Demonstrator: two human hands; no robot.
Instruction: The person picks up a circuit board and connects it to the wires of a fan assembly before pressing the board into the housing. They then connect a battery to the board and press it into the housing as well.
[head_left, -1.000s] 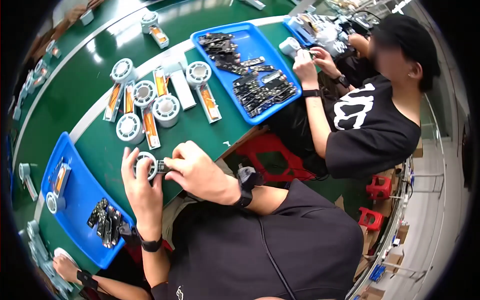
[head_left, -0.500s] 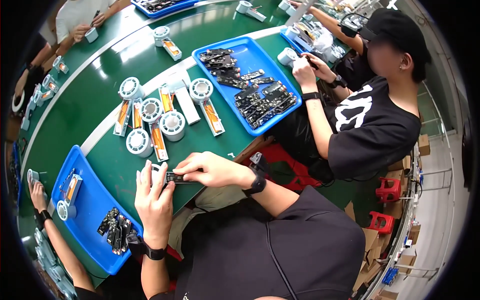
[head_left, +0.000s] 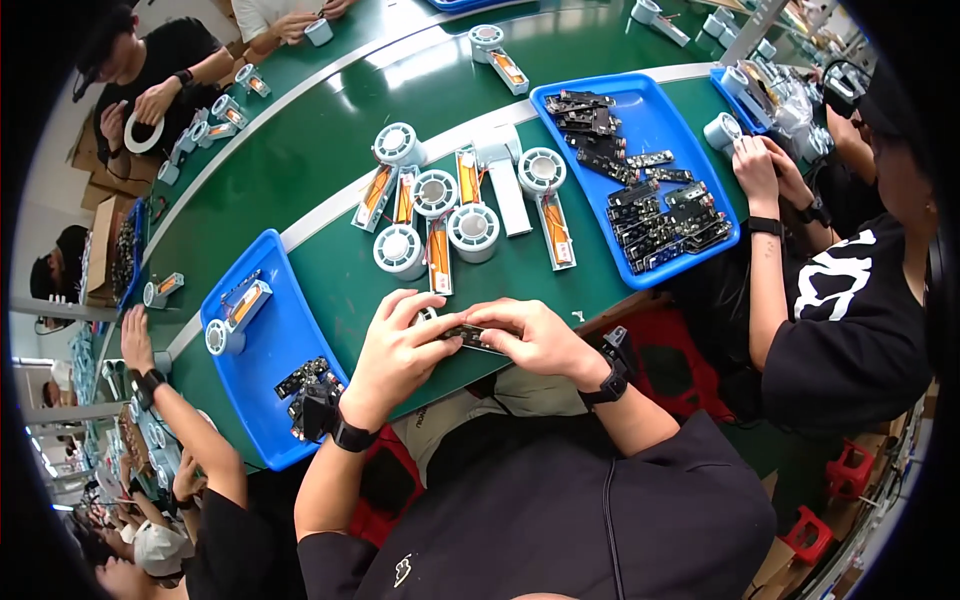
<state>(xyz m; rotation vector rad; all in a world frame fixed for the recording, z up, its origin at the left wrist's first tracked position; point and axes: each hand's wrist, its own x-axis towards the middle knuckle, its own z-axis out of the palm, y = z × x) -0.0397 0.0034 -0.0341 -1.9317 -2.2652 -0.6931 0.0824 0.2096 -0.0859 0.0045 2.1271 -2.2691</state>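
Observation:
Near the table's front edge both my hands are closed on one handheld fan body [head_left: 426, 314], whose pale round head shows only partly behind my fingers. My left hand [head_left: 395, 352] wraps around the head end. A black circuit board [head_left: 470, 338] lies along the handle, and the fingers of my right hand [head_left: 535, 338] pinch and press at it. Just beyond stand several pale blue-grey fan bodies [head_left: 473, 230] with round vented heads, most with an orange battery in the open handle. My fingers hide much of the held piece.
A blue tray [head_left: 285, 300] on the left holds one fan body and several circuit boards [head_left: 308, 390]. Another blue tray [head_left: 650, 105] at the right is heaped with black circuit boards [head_left: 660, 215]. Co-workers sit on both sides and across the green table [head_left: 300, 160].
The view has swung left, so the table appears shifted right. My hands still hold the fan body; my left fingers have curled further around its head, and the right fingers remain on the board.

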